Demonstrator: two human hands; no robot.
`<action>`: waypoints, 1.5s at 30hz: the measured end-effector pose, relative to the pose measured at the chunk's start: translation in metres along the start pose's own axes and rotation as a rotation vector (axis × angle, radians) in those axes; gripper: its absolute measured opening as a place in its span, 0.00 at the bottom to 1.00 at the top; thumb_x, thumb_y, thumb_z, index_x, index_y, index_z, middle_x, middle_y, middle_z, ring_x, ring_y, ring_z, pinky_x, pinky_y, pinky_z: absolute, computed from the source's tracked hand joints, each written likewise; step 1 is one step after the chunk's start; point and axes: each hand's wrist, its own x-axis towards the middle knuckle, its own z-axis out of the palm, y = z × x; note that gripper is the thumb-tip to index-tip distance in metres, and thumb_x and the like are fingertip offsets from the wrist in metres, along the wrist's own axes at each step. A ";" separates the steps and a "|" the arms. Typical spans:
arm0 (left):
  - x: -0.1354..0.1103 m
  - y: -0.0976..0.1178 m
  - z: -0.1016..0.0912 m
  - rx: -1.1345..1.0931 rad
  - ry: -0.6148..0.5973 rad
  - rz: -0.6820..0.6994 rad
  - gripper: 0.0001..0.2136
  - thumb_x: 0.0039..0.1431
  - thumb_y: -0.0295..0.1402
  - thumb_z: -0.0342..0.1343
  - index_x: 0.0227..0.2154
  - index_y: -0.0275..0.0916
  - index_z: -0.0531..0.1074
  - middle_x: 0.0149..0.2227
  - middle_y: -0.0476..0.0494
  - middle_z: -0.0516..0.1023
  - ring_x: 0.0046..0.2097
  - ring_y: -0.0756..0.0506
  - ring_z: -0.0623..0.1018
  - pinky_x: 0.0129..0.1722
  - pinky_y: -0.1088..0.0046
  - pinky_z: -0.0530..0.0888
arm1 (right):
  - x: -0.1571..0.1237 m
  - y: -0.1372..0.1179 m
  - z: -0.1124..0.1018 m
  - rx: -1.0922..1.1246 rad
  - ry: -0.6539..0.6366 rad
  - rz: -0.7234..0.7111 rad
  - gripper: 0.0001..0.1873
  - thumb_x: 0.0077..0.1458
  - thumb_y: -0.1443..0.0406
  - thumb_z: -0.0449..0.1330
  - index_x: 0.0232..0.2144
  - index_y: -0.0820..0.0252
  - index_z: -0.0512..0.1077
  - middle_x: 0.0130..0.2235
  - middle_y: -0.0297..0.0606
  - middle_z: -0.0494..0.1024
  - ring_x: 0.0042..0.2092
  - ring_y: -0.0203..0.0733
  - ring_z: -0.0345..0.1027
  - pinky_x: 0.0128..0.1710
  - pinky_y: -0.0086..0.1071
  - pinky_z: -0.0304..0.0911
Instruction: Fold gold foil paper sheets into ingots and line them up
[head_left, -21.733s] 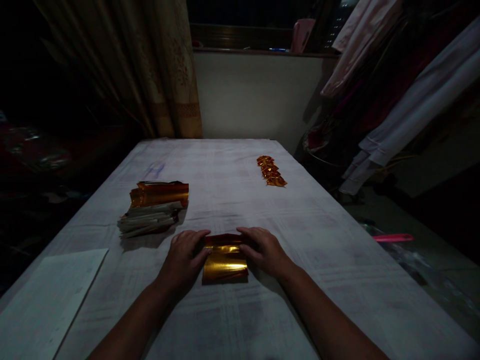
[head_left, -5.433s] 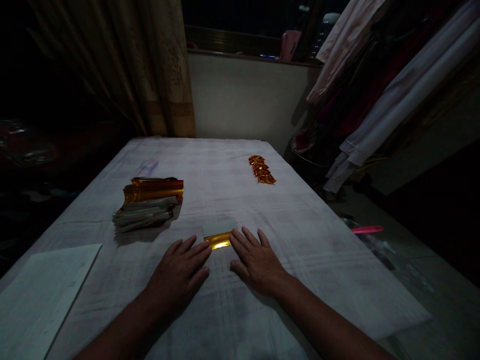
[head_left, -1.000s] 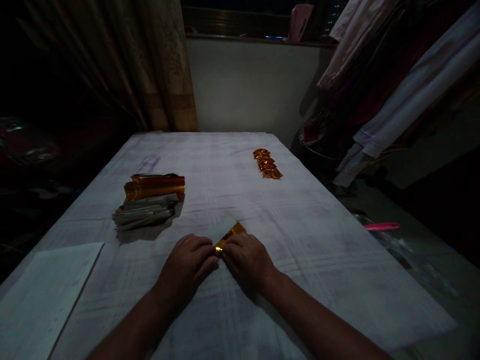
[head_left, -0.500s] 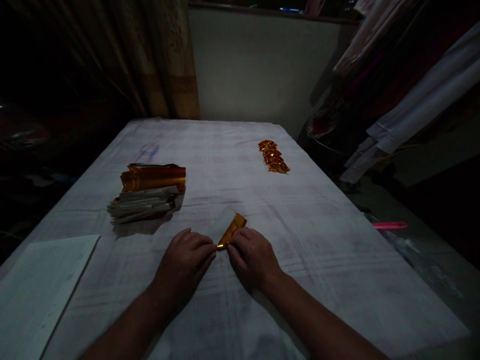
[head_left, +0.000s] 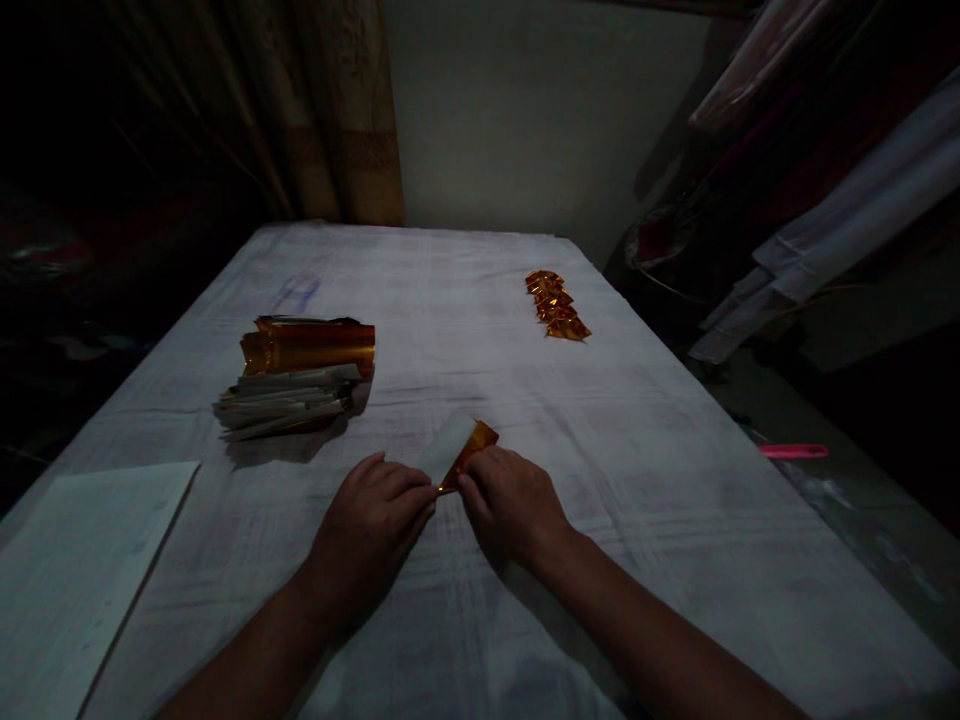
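Note:
A narrow folded strip of gold foil paper [head_left: 459, 451], white on its back, lies slanted on the cloth-covered table [head_left: 480, 330] near its front. My left hand [head_left: 373, 523] and my right hand [head_left: 511, 502] meet at the strip's near end, fingers curled and pinching it against the table. The far end of the strip sticks out beyond my fingertips, gold edge to the right.
A stack of gold foil sheets [head_left: 296, 375] lies at the left of the table. A row of small folded gold pieces [head_left: 556, 304] sits at the far right. A white sheet [head_left: 82, 560] lies at the front left corner. Clothes hang at the right, a curtain behind.
Over the earlier frames the wide gold sheet became a narrow strip. In the last second the strip has turned more slanted while both hands keep pinching its near end; the camera has tilted down.

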 end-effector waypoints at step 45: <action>0.002 0.015 -0.004 0.247 -0.061 0.074 0.13 0.67 0.28 0.50 0.50 0.41 0.75 0.42 0.44 0.79 0.42 0.42 0.76 0.57 0.51 0.65 | 0.006 0.000 -0.003 0.089 -0.005 0.099 0.07 0.62 0.60 0.62 0.34 0.57 0.73 0.35 0.36 0.79 0.37 0.42 0.73 0.34 0.32 0.55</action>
